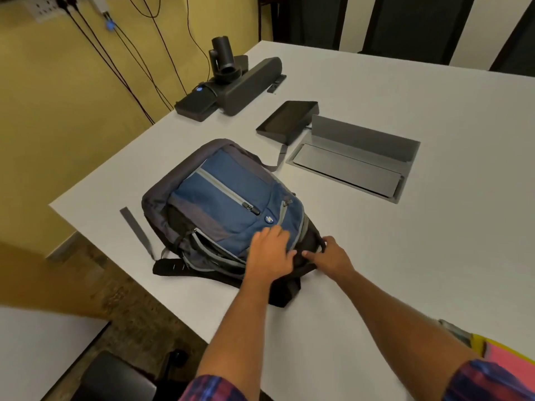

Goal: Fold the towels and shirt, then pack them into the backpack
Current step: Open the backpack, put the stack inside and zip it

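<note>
A blue and grey backpack lies flat on the white table, front pocket up, its top end toward me. My left hand rests on the near end of the bag, fingers spread over the blue fabric. My right hand pinches the black top edge of the bag near the handle. A pink and yellow cloth shows at the lower right edge of the table, partly cut off by the frame.
A conference camera, a dark speaker bar and a black box stand at the far left corner. A dark tablet and an open grey cable hatch lie behind the bag. Loose straps trail left of the bag.
</note>
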The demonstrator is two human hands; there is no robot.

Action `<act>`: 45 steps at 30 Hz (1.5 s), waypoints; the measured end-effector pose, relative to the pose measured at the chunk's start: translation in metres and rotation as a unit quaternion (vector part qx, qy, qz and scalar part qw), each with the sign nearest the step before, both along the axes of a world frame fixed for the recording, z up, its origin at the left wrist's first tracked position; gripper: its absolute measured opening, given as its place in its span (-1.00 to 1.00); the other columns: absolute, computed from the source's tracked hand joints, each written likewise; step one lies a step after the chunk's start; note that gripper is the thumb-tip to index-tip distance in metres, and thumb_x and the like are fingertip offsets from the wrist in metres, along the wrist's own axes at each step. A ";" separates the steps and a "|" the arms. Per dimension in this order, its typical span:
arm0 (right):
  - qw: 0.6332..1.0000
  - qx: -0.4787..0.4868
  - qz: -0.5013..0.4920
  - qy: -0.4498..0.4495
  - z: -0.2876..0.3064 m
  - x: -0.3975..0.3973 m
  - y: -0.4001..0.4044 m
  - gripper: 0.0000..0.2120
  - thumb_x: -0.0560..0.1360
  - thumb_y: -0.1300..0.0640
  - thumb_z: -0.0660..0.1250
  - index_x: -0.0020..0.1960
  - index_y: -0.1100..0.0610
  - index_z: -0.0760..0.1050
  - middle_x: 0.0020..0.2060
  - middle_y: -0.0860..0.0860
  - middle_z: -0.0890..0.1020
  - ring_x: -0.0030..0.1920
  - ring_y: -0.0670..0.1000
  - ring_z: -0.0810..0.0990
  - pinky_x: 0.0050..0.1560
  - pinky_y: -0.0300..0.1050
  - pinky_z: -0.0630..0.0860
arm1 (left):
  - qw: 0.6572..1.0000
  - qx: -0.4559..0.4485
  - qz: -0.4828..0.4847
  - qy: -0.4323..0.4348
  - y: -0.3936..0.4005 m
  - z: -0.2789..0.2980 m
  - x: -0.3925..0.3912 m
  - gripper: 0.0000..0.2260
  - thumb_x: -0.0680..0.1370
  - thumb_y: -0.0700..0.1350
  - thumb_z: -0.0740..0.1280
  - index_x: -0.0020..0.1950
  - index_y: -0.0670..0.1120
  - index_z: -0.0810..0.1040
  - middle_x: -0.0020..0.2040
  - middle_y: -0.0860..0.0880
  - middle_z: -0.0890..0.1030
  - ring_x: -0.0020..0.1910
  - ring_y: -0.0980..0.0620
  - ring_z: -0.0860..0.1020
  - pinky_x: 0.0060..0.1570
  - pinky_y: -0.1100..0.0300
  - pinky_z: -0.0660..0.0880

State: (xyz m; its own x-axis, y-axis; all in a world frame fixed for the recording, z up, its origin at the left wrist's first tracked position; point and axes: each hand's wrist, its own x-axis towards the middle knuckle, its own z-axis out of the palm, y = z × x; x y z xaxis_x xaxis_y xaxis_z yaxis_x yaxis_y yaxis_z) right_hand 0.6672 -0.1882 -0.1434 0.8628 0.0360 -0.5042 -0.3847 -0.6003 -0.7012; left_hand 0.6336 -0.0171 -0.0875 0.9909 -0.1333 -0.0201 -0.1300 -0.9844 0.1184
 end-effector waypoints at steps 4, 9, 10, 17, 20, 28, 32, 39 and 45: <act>0.997 0.037 -0.058 0.037 -0.006 -0.014 0.016 -0.51 0.48 0.12 0.44 0.32 0.20 0.37 0.17 0.16 0.57 0.15 0.20 0.59 0.17 0.09 0.57 | 0.998 0.065 -0.019 0.006 0.036 -0.014 -0.012 -0.55 0.43 0.27 0.38 0.14 -0.01 0.50 0.09 -0.01 0.52 0.10 -0.06 0.49 0.08 0.04 0.43; 0.997 0.018 -0.074 0.033 -0.001 -0.008 0.008 -0.82 0.53 0.25 0.26 0.11 0.23 0.52 0.00 0.21 0.63 0.02 0.22 0.64 0.10 0.09 0.62 | 0.996 0.078 -0.002 0.044 0.026 -0.009 -0.015 -0.77 0.60 0.00 0.26 0.22 -0.03 0.47 0.16 -0.03 0.52 0.17 -0.07 0.49 0.16 0.02 0.42; 0.996 0.026 -0.072 0.039 0.002 -0.007 0.006 -0.84 0.55 0.24 0.25 0.09 0.23 0.54 -0.02 0.22 0.63 0.01 0.23 0.64 0.08 0.11 0.63 | 0.995 0.079 0.010 0.056 0.022 -0.007 -0.015 -0.80 0.62 -0.06 0.21 0.22 -0.05 0.47 0.17 -0.04 0.52 0.17 -0.07 0.50 0.15 0.02 0.43; 0.998 0.030 -0.048 0.028 0.012 -0.004 -0.002 -0.76 0.61 0.15 0.31 0.23 0.22 0.55 0.03 0.16 0.63 -0.03 0.15 0.61 0.05 0.01 0.63 | 0.991 0.077 0.057 0.095 0.001 0.001 -0.015 -0.80 0.58 -0.23 0.22 0.18 -0.11 0.50 0.13 -0.07 0.59 0.08 -0.07 0.59 0.00 0.09 0.53; 0.999 -0.004 -0.043 -0.026 0.013 -0.007 -0.007 -0.72 0.64 0.14 0.28 0.32 0.20 0.50 0.08 0.14 0.62 0.02 0.12 0.60 0.18 -0.03 0.55 | 0.992 0.070 0.046 0.095 -0.006 0.005 -0.015 -0.83 0.58 -0.21 0.23 0.15 -0.11 0.51 0.08 -0.07 0.61 0.02 -0.08 0.61 -0.05 0.10 0.52; 0.850 -0.183 0.319 -0.378 0.015 -0.017 -0.005 -0.33 0.39 0.17 0.50 0.47 0.08 0.42 0.45 0.15 0.44 0.41 0.23 0.43 0.37 0.15 0.43 | 0.999 0.033 0.043 0.004 0.013 0.031 0.001 -0.93 0.61 -0.15 0.22 0.02 -0.07 0.49 -0.07 -0.08 0.65 -0.14 -0.17 0.64 -0.26 0.07 0.45; 0.813 -0.263 0.469 -0.221 0.011 -0.026 0.003 -0.34 0.56 0.08 0.30 0.61 0.01 0.15 0.57 0.06 0.25 0.57 0.10 0.17 0.58 0.06 0.02 | 0.997 0.025 0.058 -0.033 0.023 0.053 0.014 -0.94 0.62 -0.17 0.20 0.02 -0.08 0.46 -0.08 -0.10 0.64 -0.14 -0.22 0.62 -0.25 0.02 0.45; 0.788 -0.301 0.463 -0.272 0.012 -0.031 0.001 -0.60 0.58 0.13 0.26 0.41 0.04 0.43 0.29 0.05 0.54 0.27 0.13 0.49 0.30 0.02 0.35 | 0.982 -0.028 0.132 -0.133 0.040 0.085 0.027 -0.81 0.69 -0.04 0.16 0.07 -0.12 0.48 -0.13 -0.14 0.62 -0.15 -0.22 0.61 -0.20 -0.03 0.56; 0.785 -0.293 0.445 -0.317 0.013 -0.045 0.001 -0.71 0.53 0.24 0.25 0.22 0.09 0.56 0.10 0.04 0.65 0.07 0.13 0.55 0.07 0.01 0.37 | 0.949 -0.093 0.202 -0.225 0.051 0.114 0.030 -0.87 0.67 -0.03 0.23 0.15 -0.06 0.46 -0.13 -0.16 0.63 -0.13 -0.23 0.60 -0.22 -0.03 0.49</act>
State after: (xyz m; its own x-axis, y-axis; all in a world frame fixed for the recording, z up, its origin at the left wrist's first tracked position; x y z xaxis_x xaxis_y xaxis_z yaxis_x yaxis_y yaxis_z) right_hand 0.6224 -0.1875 -0.1300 0.7123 0.6881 -0.1383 0.6837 -0.7248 -0.0849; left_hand 0.6640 0.0343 0.0268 0.8647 0.3002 0.4026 0.1755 -0.9317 0.3179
